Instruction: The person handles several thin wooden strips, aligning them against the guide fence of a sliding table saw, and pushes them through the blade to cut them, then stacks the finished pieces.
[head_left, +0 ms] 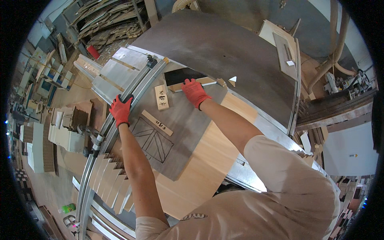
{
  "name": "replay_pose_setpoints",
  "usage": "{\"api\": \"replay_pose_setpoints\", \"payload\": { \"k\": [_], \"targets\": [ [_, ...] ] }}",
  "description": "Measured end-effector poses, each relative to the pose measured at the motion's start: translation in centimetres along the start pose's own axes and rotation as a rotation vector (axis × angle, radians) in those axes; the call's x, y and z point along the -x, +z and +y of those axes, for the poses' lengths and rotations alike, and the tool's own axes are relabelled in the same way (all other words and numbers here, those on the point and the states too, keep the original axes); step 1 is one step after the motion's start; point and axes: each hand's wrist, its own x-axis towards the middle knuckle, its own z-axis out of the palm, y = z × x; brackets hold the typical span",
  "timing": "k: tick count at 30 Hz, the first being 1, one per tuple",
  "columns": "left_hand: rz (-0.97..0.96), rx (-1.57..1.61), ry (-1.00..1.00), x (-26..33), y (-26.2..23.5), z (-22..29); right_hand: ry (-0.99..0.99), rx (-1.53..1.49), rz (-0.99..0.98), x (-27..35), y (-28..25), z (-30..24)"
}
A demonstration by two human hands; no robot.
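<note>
My left hand [121,110], in a red glove with dark fingertips, curls over the long metal fence rail [138,86] at the left of the work surface. Farther right, my right hand [195,93], gloved the same way, has its fingers bent over a pale wooden strip [175,87] along the near edge of a black panel [178,76]. What lies under its palm is hidden. Between the hands, a short wood block [161,97] and a narrow wood slat [157,122], both with dark handwriting, rest on a grey board [182,138] with drawn lines.
The grey board lies over a pale wood sheet [208,156]. Beyond spreads a large dark machine table [224,44], with a small white offcut [233,79] near its edge. A clamp-like stop [96,140] sits on the rail. Stacked boards [66,128] stand at left.
</note>
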Motion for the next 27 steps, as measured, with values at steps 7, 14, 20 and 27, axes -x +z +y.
{"api": "replay_pose_setpoints", "payload": {
  "k": [7,14,20,27],
  "targets": [
    [-0.029,-0.044,-0.028,-0.3,0.0,0.1,-0.024,-0.023,0.065,0.3,0.5,0.2],
    [0.003,-0.065,0.018,-0.3,1.0,-0.6,-0.029,-0.117,0.268,0.5,1.4,0.1],
    [0.06,-0.035,0.086,0.0,0.1,0.0,-0.04,-0.166,0.293,0.9,1.4,0.4],
    [0.178,1.313,-0.081,13.0,-3.0,8.3,0.415,-0.501,0.535,4.7,1.8,7.1]
  ]
}}
